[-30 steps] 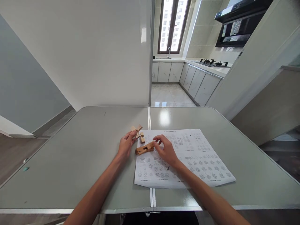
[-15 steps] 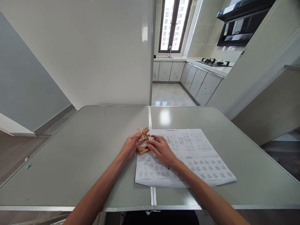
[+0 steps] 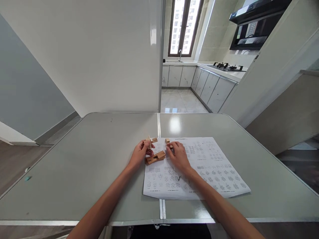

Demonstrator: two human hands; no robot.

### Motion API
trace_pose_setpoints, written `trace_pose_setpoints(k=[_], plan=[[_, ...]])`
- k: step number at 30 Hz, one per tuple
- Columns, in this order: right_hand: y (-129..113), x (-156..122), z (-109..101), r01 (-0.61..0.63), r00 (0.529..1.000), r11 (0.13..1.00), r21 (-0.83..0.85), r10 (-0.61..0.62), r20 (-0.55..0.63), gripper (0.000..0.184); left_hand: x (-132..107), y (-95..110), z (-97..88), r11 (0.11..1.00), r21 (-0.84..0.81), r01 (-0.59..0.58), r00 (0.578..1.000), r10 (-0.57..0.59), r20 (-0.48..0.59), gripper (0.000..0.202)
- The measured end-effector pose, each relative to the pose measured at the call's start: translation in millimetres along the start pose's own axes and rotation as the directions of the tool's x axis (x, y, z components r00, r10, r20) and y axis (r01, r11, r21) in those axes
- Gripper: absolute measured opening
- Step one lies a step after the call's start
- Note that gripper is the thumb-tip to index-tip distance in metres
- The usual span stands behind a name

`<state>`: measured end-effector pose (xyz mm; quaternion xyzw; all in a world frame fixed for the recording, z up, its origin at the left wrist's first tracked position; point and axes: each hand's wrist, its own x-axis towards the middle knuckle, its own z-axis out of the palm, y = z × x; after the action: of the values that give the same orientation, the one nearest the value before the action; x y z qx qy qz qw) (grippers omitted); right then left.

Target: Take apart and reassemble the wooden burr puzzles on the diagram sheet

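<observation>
My left hand [image 3: 140, 152] is closed around light wooden puzzle pieces [image 3: 149, 143], partly covered by the fingers. Beyond its fingertips shows a small notched wooden block [image 3: 155, 140]; whether it touches the held pieces I cannot tell. Just below that hand, darker wooden puzzle pieces [image 3: 156, 157] with a black notch lie side by side on the paper's left edge. My right hand [image 3: 178, 156] rests over the printed sheet, its fingers curled onto a wooden puzzle piece [image 3: 167, 140] whose end pokes out past the fingertips.
Under both hands is a large white instruction sheet [image 3: 219, 169] with rows of line diagrams. It lies on a grey-green folding table [image 3: 74, 172] with a metal seam [image 3: 161, 209] down the middle. A small teal bit [image 3: 28, 178] sits near the left edge.
My hands have drawn apart. The right one has moved right with a wooden piece, away from the cluster in my left hand, uncovering more of the darker pieces.
</observation>
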<state>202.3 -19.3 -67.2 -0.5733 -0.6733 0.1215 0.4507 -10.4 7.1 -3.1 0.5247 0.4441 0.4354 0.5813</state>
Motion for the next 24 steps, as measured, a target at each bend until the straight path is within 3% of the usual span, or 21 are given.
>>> trace_pose_setpoints(k=[6,13,19,24], plan=[[8,2,-5,-0.025,0.999,0.998,-0.05,0.023,-0.047,0.023,0,0,-1.1,0.993,0.078,-0.09,0.996,0.092,-0.013,0.045],[2,5,-8,-0.042,0.996,0.979,0.198,0.056,-0.066,0.031,4,-7,-2.9,0.993,0.067,-0.102,0.995,0.102,0.013,0.052],[-4,9,-15,-0.021,0.998,0.963,0.268,0.036,-0.05,0.03,5,-12,-3.1,0.991,0.093,-0.095,0.995,0.096,-0.003,0.061],[-13,6,-16,-0.085,0.996,0.897,0.433,0.065,0.061,0.028,1,-9,-2.3,0.983,0.152,-0.098,0.995,0.093,0.043,0.059]])
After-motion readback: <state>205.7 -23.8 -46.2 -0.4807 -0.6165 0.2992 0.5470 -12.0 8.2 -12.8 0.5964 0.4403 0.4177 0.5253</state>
